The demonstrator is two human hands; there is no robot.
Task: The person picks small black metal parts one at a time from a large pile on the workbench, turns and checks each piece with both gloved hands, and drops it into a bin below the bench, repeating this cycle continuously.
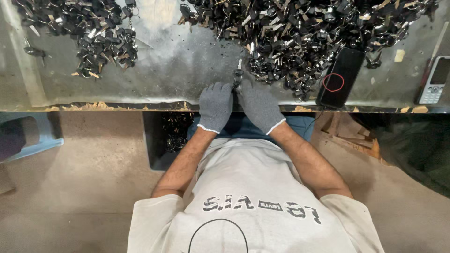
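Both my hands wear grey knit gloves and meet at the near edge of a grey worktable (173, 70). My left hand (215, 106) and my right hand (259, 107) together pinch a small key (238, 74) with a black head and a silver blade that points away from me. A big heap of black-headed keys (300, 33) lies just beyond my right hand. A smaller heap of keys (93, 33) lies at the far left of the table.
A black smartphone (341, 77) lies right of my hands, and a small grey keypad phone (435, 79) rests at the table's right end. Under the table edge stands a dark bin with keys (171, 136). A pale blue stool (28, 136) is at the left.
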